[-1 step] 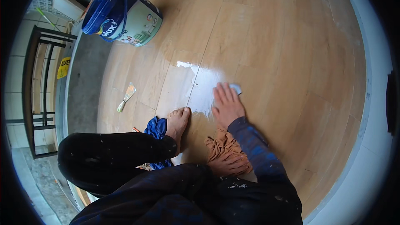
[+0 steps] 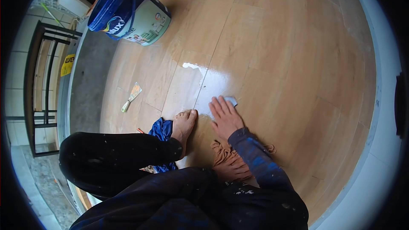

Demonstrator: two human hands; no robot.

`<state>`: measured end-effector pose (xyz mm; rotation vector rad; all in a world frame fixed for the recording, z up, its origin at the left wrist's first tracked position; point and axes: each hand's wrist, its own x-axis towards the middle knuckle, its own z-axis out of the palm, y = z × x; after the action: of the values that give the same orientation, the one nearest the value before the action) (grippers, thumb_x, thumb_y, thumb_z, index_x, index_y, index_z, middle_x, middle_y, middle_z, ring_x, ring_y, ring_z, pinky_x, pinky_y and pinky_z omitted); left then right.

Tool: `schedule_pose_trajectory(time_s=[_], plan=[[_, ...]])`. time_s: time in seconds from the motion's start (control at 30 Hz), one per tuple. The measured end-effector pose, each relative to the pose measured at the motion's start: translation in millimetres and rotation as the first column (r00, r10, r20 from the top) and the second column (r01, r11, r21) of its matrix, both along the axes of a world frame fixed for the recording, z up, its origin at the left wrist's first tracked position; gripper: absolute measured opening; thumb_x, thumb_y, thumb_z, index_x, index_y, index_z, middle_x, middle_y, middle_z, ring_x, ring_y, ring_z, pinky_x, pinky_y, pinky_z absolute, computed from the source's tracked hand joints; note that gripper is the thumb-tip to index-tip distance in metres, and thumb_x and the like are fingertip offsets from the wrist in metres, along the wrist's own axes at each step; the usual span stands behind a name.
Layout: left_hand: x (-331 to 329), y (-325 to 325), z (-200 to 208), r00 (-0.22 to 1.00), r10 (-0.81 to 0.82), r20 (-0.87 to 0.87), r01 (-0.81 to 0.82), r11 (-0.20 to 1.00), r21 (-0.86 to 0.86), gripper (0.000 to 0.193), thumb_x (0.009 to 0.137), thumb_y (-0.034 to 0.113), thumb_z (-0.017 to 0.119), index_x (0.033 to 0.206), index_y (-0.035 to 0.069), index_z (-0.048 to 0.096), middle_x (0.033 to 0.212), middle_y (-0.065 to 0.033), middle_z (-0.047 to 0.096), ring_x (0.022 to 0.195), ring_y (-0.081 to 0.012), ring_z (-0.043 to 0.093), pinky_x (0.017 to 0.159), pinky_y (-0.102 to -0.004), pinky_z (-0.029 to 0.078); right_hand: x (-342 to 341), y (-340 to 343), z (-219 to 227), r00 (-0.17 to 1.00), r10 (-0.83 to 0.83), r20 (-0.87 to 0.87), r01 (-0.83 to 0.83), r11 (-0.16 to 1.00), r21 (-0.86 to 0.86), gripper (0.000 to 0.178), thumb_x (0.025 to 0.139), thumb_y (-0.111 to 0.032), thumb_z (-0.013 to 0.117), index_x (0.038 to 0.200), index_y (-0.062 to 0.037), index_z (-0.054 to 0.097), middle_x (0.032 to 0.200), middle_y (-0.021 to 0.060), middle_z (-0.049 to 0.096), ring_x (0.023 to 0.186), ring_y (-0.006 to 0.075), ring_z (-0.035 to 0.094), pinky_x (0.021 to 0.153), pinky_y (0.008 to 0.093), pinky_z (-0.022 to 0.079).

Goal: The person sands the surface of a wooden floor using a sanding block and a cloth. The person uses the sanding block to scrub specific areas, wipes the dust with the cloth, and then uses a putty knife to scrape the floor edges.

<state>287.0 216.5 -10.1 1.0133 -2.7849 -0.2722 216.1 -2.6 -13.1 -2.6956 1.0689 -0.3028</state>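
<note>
My right hand [image 2: 226, 119] presses down on the wood-look floor, its back up and its fingers long over a flat pale pad [image 2: 231, 101]. Only the pad's far right corner shows past the fingers; the palm covers the rest. Left of the fingers is a wet, shiny patch [image 2: 213, 83] with a whitish edge. My left hand is out of sight. A brown cloth [image 2: 219, 149] lies by my right foot, beneath the right forearm. Beside my left foot is a crumpled blue cloth [image 2: 162, 128].
A scraper [image 2: 132, 96] with a stained blade lies on the floor at the left. Beyond it stands a blue and pale green paint bucket [image 2: 149, 21]. A black metal frame [image 2: 32, 89] stands at the far left, past a grey ledge. A white wall edge [image 2: 370, 30] curves along the right.
My right hand and the pad under it have slid toward me and a little left. The view has shifted slightly; the floor things stay in place.
</note>
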Motion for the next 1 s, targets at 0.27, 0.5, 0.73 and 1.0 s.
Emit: schedule_pose_trajectory(time_s=[0.27, 0.5, 0.73, 1.0], plan=[[27.4, 16.4, -4.1, 0.986, -0.016, -0.168, 0.100, 0.858, 0.504, 0.071, 0.101, 0.031, 0.056, 0.167, 0.016, 0.035, 0.180, -0.0058, 0.021, 0.165, -0.0315, 0.020, 0.135, -0.0549, 0.014, -137.7, -46.6, 2.6, 0.911, -0.398, -0.108, 0.395, 0.917, -0.049, 0.076, 0.103, -0.037, 0.063, 0.166, -0.0044, 0.035, 0.175, 0.0182, 0.031, 0.162, 0.0406, 0.026, 0.133, 0.0534, 0.021], [25.2, -76.6, 15.0, 0.977, 0.207, -0.053, -0.165, 0.887, 0.431, 0.085, 0.089, 0.042, 0.066, 0.166, 0.019, 0.040, 0.173, -0.0112, 0.036, 0.162, -0.0361, 0.029, 0.132, -0.0590, 0.018, -242.6, 7.2, -23.7, 0.647, -0.732, -0.212, 0.695, 0.681, -0.232, 0.072, 0.105, -0.029, 0.058, 0.166, -0.0015, 0.033, 0.176, 0.0230, 0.026, 0.163, 0.0425, 0.023, 0.133, 0.0550, 0.018], [96.5, -218.9, 11.1, 0.738, 0.659, 0.145, -0.667, 0.745, 0.006, 0.081, 0.090, 0.042, 0.061, 0.162, 0.006, 0.045, 0.175, -0.0174, 0.032, 0.164, -0.0385, 0.022, 0.132, -0.0589, 0.011, -121.1, 211.1, 13.2, 0.853, -0.519, -0.058, 0.519, 0.828, 0.214, 0.078, 0.095, -0.042, 0.067, 0.161, -0.0044, 0.045, 0.168, 0.0226, 0.042, 0.157, 0.0445, 0.035, 0.129, 0.0572, 0.024], [-10.6, -320.1, -17.6, 0.693, 0.720, 0.042, -0.712, 0.692, -0.116, 0.084, 0.098, 0.046, 0.051, 0.166, 0.000, 0.034, 0.177, -0.0205, 0.026, 0.165, -0.0413, 0.016, 0.132, -0.0601, 0.007, -263.5, 32.4, -1.4, 0.302, -0.953, -0.035, 0.938, 0.304, -0.165, 0.072, 0.105, -0.043, 0.054, 0.162, 0.0007, 0.041, 0.171, 0.0234, 0.037, 0.159, 0.0435, 0.029, 0.129, 0.0555, 0.024]])
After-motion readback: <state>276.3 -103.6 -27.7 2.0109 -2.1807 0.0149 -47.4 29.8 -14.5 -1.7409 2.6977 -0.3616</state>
